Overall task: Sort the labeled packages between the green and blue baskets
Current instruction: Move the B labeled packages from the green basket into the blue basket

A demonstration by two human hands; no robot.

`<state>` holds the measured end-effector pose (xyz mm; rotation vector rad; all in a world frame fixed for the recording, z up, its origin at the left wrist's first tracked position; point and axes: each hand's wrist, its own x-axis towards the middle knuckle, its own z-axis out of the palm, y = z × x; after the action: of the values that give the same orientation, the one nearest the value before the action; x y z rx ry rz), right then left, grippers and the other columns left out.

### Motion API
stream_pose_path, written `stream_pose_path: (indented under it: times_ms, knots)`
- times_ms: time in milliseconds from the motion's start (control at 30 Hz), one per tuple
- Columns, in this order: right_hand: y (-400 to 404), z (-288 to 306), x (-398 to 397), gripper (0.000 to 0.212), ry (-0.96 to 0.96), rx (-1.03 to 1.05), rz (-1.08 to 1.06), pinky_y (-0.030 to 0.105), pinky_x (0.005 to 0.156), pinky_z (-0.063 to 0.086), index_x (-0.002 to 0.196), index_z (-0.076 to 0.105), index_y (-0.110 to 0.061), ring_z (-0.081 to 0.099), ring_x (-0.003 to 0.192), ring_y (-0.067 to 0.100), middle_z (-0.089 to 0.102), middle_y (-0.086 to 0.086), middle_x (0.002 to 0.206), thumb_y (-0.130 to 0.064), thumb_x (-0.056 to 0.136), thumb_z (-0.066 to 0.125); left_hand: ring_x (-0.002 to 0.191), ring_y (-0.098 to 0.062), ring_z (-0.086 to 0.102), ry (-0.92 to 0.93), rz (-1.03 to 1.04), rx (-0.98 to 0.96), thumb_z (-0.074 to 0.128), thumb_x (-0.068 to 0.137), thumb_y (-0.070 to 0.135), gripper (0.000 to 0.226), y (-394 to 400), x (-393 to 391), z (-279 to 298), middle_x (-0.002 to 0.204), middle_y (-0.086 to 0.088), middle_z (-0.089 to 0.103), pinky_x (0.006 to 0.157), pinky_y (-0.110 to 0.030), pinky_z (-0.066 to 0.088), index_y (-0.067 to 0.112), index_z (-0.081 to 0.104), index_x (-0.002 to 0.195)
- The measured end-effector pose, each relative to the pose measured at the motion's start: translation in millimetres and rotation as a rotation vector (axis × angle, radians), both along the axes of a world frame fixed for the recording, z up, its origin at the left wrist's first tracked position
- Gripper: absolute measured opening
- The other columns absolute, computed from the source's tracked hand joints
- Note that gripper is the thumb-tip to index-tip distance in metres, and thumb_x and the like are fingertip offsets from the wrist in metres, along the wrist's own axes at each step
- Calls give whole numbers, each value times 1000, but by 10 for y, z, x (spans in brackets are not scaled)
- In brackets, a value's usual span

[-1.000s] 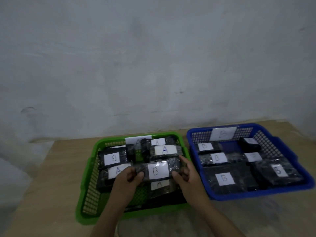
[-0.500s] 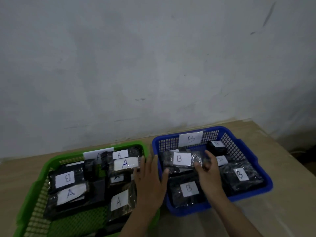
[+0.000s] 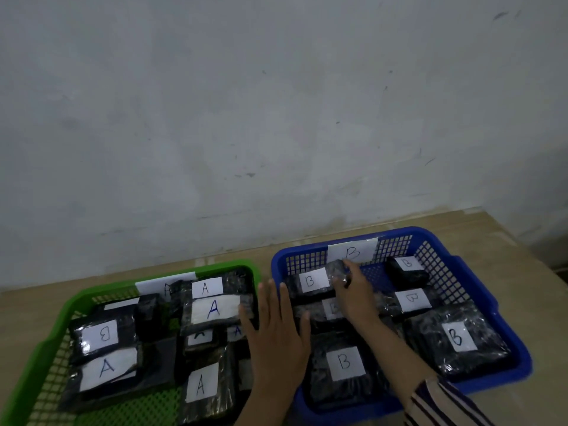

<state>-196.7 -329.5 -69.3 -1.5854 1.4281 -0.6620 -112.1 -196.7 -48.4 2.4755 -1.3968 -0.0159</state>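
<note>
One B label [image 3: 332,308] half hidden under the right hand [image 3: 353,292]

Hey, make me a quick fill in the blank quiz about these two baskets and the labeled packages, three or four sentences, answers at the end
1. The right hand rests on a package in the ____ basket.
2. The paper sign on the blue basket's back wall shows the letter ____.
3. One package in the green basket is out of place: its label reads ____.
4. The left hand is open, with fingers spread, between the two ____.

Answers: blue; B; B; baskets
</note>
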Motion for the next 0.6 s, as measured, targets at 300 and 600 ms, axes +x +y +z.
stream_pose_path:
  times_ms: [300, 600]
  knots:
    - [160, -48, 19, 42, 585, -299, 118, 44, 96, 32, 129, 47, -24, 33, 124, 32, 37, 10, 140, -35, 88, 53, 141, -12, 17, 62, -29, 21, -2, 91, 53, 74, -3, 0, 48, 137, -5, 46, 110, -42, -8, 15, 49, 129]
    - [650, 378, 147, 38, 297, -326, 162, 58, 103, 31, 124, 54, -16, 34, 129, 34, 41, 13, 141, -28, 88, 56, 130, -17, 39, 247, -135, -380, 46, 90, 30, 33, 551, 383, 117, 137, 0, 49, 108, -36, 35, 20, 60, 117]
